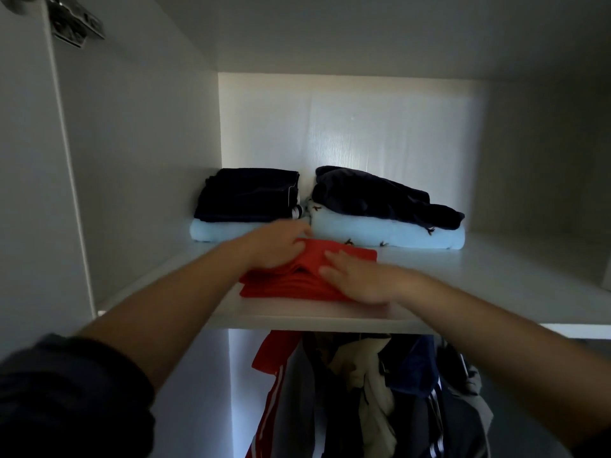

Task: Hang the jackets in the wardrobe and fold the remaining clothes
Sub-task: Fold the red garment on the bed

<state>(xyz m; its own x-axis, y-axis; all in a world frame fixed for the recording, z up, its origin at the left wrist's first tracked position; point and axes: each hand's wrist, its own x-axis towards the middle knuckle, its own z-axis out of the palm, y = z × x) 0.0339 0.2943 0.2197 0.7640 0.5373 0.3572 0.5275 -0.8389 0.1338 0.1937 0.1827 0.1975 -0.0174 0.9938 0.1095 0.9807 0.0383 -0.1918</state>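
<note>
A red folded garment lies at the front edge of the wardrobe shelf. The left hand has its grip curled onto the garment's rear left corner. The right hand presses on it flat, grip apart. Along the shelf's back edge sit two stacks: a dark fold on a pale blue fold, and a dark bundle on a patterned blue fold. The jackets hang beneath the shelf.

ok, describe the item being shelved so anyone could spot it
White wardrobe shelf above the hanging jackets. At its front edge, under the left hand and right hand: a folded red garment. The stacks behind are navy on pale blue; it's the shelf's only red.
</note>
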